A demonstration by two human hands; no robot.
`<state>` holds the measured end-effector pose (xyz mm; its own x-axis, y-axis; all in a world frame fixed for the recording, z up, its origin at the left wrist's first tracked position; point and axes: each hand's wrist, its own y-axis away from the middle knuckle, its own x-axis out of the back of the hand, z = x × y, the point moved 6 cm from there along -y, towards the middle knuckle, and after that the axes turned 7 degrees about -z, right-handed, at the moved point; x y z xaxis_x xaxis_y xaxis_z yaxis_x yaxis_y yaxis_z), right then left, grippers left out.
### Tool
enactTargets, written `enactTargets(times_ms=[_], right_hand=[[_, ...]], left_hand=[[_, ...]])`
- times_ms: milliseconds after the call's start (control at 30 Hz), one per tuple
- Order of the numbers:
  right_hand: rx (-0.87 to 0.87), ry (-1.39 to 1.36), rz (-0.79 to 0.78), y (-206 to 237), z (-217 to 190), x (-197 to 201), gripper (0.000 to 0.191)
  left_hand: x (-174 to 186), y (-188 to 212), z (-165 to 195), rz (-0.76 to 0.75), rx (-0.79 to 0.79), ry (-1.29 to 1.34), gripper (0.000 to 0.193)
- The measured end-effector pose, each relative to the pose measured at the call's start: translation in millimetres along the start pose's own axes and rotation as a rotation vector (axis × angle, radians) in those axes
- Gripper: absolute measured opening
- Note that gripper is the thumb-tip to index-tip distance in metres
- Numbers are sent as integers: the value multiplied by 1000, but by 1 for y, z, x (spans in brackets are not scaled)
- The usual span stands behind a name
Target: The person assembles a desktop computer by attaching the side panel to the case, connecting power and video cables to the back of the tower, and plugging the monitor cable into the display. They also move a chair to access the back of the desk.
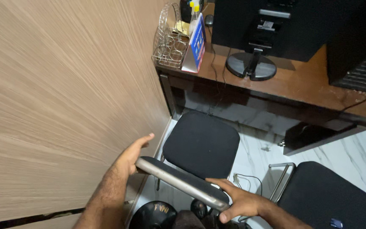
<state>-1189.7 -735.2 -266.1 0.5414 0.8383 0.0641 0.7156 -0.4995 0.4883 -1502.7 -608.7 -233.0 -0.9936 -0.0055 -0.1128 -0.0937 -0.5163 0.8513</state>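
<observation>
We are gripping the chair backrest [182,183] by its top edge, our left hand [131,159] wrapped around its left end and our right hand [239,202] clamped over its right end, close to the wooden wall panel [56,97]. The black seat [201,143] is sitting before the desk [301,80]. Swinging it risks scraping the panel or bumping the second chair [331,197] alongside.
</observation>
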Motion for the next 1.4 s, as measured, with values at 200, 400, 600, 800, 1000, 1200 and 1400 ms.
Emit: enactTargets(times_ms=[200,400,600,800,1000,1200,1400], right_hand=[[-98,11,-113,-13,-10,-18,126],[-60,-49,-83,-12,-13,-16,127],[-89,-34,-51,-13,-5,-10,129],[-134,-191,-111,-4,-3,-27,128],[-6,50,0,2,-25,-36,123],[34,35,103,-17,-63,-25,110],[-41,100,9,-59,-90,21,108]], left_hand=[[16,-9,-15,-1,56,-250,84],[18,-22,-19,-84,142,-345,43],[10,-24,-13,-118,99,-338,24],[5,-19,-16,-167,79,-438,21],[-12,-16,4,-166,-9,-620,24],[16,-4,26,139,-158,-330,27],[42,7,21,424,-289,-187,40]])
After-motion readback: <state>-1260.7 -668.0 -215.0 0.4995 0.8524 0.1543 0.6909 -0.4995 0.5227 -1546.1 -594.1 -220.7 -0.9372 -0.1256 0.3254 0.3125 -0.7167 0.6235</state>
